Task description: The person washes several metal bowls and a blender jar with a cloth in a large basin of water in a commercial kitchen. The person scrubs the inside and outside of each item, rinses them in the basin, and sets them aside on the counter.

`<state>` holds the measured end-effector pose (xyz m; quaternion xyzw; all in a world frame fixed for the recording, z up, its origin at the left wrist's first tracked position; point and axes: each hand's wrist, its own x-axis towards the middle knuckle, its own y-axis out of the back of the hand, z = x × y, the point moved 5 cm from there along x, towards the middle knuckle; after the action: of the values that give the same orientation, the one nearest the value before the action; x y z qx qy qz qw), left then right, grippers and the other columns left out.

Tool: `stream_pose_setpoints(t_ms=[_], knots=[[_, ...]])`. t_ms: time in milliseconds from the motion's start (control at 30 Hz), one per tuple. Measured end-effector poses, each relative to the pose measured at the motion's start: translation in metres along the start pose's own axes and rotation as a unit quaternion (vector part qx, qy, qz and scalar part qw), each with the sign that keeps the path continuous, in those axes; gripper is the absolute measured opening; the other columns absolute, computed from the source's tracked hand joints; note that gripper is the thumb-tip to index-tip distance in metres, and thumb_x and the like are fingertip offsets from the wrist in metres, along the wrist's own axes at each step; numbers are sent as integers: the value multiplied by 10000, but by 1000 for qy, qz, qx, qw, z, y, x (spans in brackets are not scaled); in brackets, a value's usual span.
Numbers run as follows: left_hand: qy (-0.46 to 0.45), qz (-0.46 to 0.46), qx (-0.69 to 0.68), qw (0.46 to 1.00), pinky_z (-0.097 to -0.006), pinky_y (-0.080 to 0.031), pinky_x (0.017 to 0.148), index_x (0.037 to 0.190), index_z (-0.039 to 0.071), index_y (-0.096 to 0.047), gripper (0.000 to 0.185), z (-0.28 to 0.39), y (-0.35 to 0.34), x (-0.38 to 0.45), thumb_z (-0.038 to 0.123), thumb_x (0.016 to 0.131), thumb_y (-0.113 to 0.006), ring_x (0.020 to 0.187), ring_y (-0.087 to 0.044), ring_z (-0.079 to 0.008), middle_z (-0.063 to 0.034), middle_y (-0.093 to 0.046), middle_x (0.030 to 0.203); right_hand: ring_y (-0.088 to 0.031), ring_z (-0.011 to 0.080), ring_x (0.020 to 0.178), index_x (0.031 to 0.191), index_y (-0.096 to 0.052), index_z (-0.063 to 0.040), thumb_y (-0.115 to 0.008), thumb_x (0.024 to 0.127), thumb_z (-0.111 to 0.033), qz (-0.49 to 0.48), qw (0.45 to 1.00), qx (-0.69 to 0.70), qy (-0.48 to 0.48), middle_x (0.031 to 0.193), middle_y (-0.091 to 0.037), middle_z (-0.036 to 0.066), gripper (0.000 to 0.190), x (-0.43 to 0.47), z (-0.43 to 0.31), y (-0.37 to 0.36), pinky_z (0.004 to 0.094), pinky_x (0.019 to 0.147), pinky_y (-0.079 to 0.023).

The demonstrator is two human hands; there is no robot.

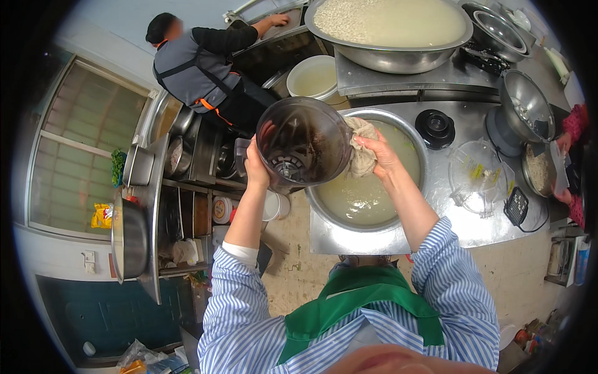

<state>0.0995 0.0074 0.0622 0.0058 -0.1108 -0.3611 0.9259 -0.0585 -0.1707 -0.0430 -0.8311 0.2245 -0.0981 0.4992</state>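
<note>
A dark, translucent blender jug (303, 145) is tilted so that its open mouth faces me, with the blade assembly (288, 169) showing at its bottom. My left hand (257, 163) holds the jug at its left side, by the handle. On the other side my right hand (382, 152) grips a beige cloth (362, 147) against the jug's rim. Below and to the right of the jug stands a wide metal basin (423, 187) of cloudy, yellowish liquid. A round black lid (435, 129) lies on the steel table (359, 242) beside the basin.
A large basin of soaking white grains or beans (397, 61) stands ahead. At right are a metal bowl on a grey base (528, 106), a clear plastic cover (476, 175) and a black grater-like tool (516, 205). A co-worker (201, 70) stands front left; another person's hands (564, 142) are far right.
</note>
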Motion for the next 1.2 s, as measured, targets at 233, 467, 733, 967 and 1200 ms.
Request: stream_pose_setpoints(t_ms=[233,467,733,967,1200], knots=[[-119,-63,-23,991,-335,-360,1005,1306,-42,-421,545,-8,3,5,327,921,-308,1166,-482,-215,-125,-513,1270,-589,211,1032,1279,-424,-40,-674,752,9,-30,999,-33,-7,1162,-566,114,585,-6,0,-1,352,906,-491],[-116,-104,-61,986,-330,-356,1005,1287,-73,-435,558,-2,-3,-1,335,909,-387,1159,-496,-221,-155,-524,1256,-615,159,912,1205,-484,-17,-712,743,-1,16,986,-162,28,1050,-607,100,515,-18,-7,-7,297,797,-517],[-89,-57,-25,994,-346,-346,1024,1293,-58,-430,571,-7,4,5,352,909,-333,1173,-484,-237,-146,-522,1258,-649,211,862,1165,-494,11,-701,756,-11,-1,999,48,-19,991,-629,126,459,-23,-4,-15,341,781,-549],[-210,-51,32,976,-360,-356,999,1256,-75,-467,624,-18,1,-5,414,887,-345,1130,-509,-253,-163,-536,1225,-645,224,867,1126,-499,5,-695,768,-27,124,989,-53,-65,983,-621,119,409,-21,8,4,366,741,-559],[-360,-53,255,896,-366,-360,996,1233,-63,-502,651,15,-24,-14,467,884,-359,1123,-514,-276,-179,-528,1225,-639,218,859,1098,-523,-12,-710,771,-72,102,991,-28,-81,974,-624,106,382,-16,24,36,351,724,-548]])
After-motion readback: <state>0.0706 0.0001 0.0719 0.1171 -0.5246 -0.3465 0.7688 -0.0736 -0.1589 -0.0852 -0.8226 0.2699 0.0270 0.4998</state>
